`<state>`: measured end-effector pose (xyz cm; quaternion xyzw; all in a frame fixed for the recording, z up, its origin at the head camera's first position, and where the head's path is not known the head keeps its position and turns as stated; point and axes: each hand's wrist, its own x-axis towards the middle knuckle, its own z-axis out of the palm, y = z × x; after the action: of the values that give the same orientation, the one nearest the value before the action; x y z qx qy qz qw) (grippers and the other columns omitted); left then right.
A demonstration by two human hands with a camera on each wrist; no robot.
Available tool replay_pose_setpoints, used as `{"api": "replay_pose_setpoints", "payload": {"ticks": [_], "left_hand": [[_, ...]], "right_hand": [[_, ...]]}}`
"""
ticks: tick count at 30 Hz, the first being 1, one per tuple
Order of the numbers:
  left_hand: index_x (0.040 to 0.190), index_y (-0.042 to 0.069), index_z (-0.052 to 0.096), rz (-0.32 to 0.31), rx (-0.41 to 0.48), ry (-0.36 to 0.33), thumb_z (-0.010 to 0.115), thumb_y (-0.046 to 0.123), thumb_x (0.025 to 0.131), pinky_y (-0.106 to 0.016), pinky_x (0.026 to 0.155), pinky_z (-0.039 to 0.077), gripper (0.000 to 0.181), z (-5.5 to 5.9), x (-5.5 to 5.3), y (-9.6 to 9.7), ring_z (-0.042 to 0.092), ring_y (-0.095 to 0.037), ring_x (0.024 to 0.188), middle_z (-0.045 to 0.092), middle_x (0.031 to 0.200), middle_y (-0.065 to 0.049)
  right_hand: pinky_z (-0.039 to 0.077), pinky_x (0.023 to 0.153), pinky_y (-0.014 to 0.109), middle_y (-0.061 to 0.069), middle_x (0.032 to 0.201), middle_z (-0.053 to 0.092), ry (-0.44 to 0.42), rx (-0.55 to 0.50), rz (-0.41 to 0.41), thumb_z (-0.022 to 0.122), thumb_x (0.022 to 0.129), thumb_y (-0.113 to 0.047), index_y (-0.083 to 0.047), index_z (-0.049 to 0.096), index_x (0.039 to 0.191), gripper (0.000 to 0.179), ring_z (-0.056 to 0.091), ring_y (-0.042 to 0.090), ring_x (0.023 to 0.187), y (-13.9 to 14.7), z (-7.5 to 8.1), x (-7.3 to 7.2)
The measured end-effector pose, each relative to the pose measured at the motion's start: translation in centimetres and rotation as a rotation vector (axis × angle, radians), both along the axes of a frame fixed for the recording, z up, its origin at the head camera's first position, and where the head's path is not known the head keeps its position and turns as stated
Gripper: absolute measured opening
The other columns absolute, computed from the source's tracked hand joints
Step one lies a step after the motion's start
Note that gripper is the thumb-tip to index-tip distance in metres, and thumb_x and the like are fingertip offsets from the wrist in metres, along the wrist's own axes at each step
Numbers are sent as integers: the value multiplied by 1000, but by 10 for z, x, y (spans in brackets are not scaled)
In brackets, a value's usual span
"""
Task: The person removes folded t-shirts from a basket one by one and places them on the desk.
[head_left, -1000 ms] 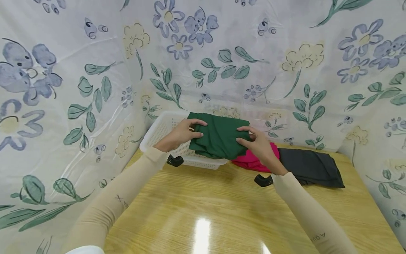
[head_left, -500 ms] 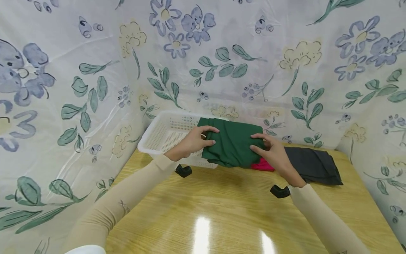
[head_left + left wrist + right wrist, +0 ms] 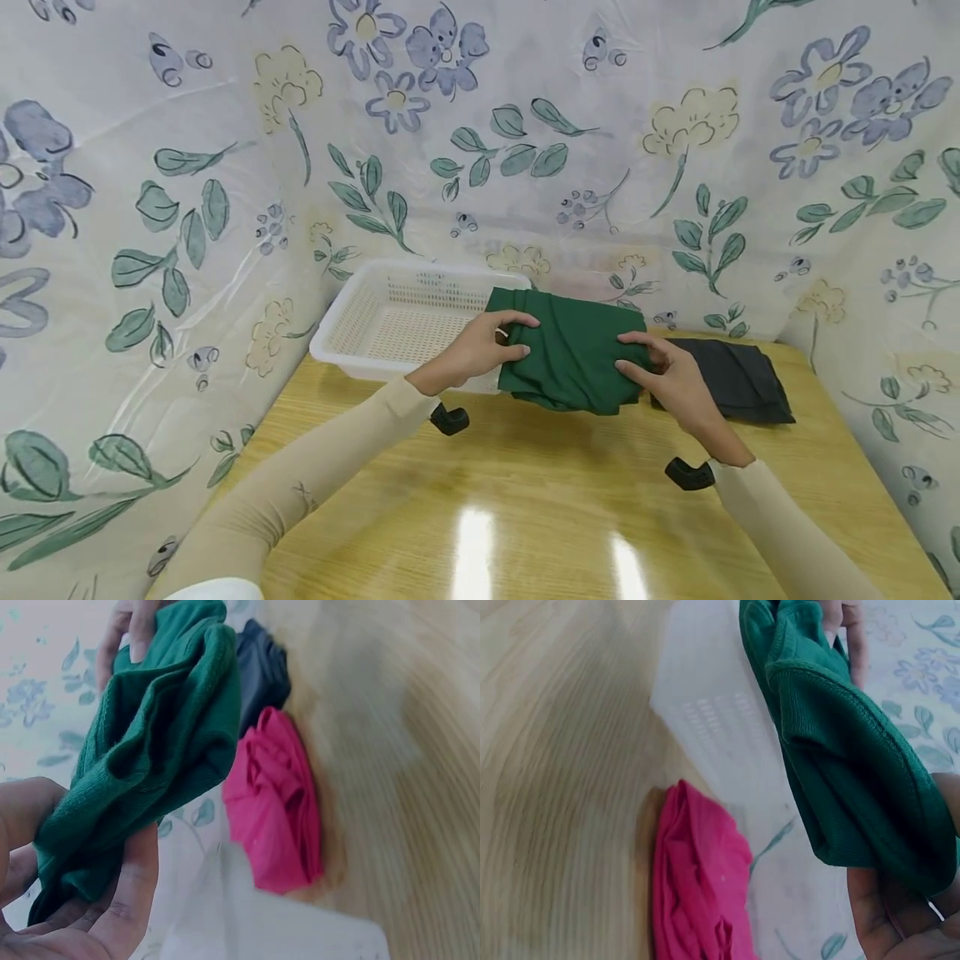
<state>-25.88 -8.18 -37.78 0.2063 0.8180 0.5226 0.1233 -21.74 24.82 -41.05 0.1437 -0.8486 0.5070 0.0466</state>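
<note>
A folded green cloth garment (image 3: 573, 354) is held up between both hands, above the table. The left hand (image 3: 480, 346) grips its left end, thumb on the near side; the right hand (image 3: 671, 375) pinches its right end. Layered folds and a ribbed edge of the garment show in the right wrist view. Beneath it lies a folded pink cloth (image 3: 274, 802), hidden behind the green garment in the head view. A folded dark grey cloth (image 3: 738, 379) lies on the table beyond the right hand.
A white perforated plastic basket (image 3: 360, 333) stands at the back left, partly behind the left hand and the green garment. The wooden table (image 3: 525, 508) meets a flower-printed curtain (image 3: 450, 225) at the back and sides.
Both hands have carried the green garment to the right, away from above the basket. In the head view it now covers the pink cloth, which showed earlier.
</note>
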Motion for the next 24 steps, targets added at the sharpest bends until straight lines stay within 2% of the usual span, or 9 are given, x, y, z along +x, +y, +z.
{"api": "replay_pose_setpoints", "payload": {"ticks": [4, 8, 10, 13, 14, 15, 18, 24], "left_hand": [[138, 17, 65, -14, 5, 24, 71, 8, 98, -33, 79, 58, 41, -4, 3, 11, 64, -23, 96, 59, 129, -10], [137, 17, 65, -39, 3, 40, 72, 9, 98, -33, 80, 58, 41, -11, 7, 21, 65, -22, 94, 61, 127, -9], [137, 18, 65, -50, 4, 42, 72, 9, 98, -36, 80, 59, 40, -15, 9, 26, 65, -21, 93, 62, 126, -8], [137, 19, 66, -56, -5, 44, 72, 10, 98, -41, 80, 58, 40, -21, 11, 33, 65, -21, 93, 62, 125, -8], [137, 20, 66, -56, -8, 45, 72, 11, 98, -41, 80, 58, 40, -22, 11, 35, 64, -21, 93, 62, 125, -8], [137, 20, 66, -58, -12, 48, 72, 11, 98, -40, 80, 57, 40, -23, 12, 38, 64, -20, 94, 62, 126, -7], [136, 22, 66, -59, -36, 76, 72, 13, 98, -34, 80, 55, 39, -27, 12, 46, 61, -19, 95, 63, 125, -4], [134, 22, 67, -87, -41, 95, 73, 15, 98, -28, 79, 52, 37, -38, 15, 63, 59, -16, 90, 63, 121, -1]], "right_hand": [[46, 59, 29, 8, 72, 49, 7, 6, -15, 75, 97, -26, -17, 64, 138, 44, 61, 17, 71, 11, -4, 5], [51, 62, 30, 9, 76, 53, -13, -15, -29, 74, 97, -24, -15, 64, 139, 44, 65, 17, 78, 21, -10, 13], [54, 65, 30, 10, 82, 60, -21, -27, -32, 74, 97, -23, -13, 63, 139, 44, 68, 15, 84, 25, -13, 17], [55, 67, 29, 10, 87, 65, -26, -12, -44, 74, 97, -24, -13, 63, 139, 44, 68, 11, 87, 31, -17, 22], [53, 66, 29, 10, 83, 63, -26, -2, -51, 74, 97, -24, -14, 64, 138, 44, 66, 11, 83, 33, -18, 24], [51, 64, 28, 9, 80, 62, -25, 8, -60, 75, 97, -25, -15, 64, 138, 44, 63, 10, 77, 35, -19, 25], [47, 64, 28, 6, 75, 54, -26, 29, -84, 75, 97, -26, -16, 64, 138, 44, 58, 12, 74, 42, -21, 28], [47, 68, 25, 5, 81, 50, -53, 21, -121, 75, 97, -26, -13, 63, 138, 44, 54, 15, 78, 56, -30, 39]]}}
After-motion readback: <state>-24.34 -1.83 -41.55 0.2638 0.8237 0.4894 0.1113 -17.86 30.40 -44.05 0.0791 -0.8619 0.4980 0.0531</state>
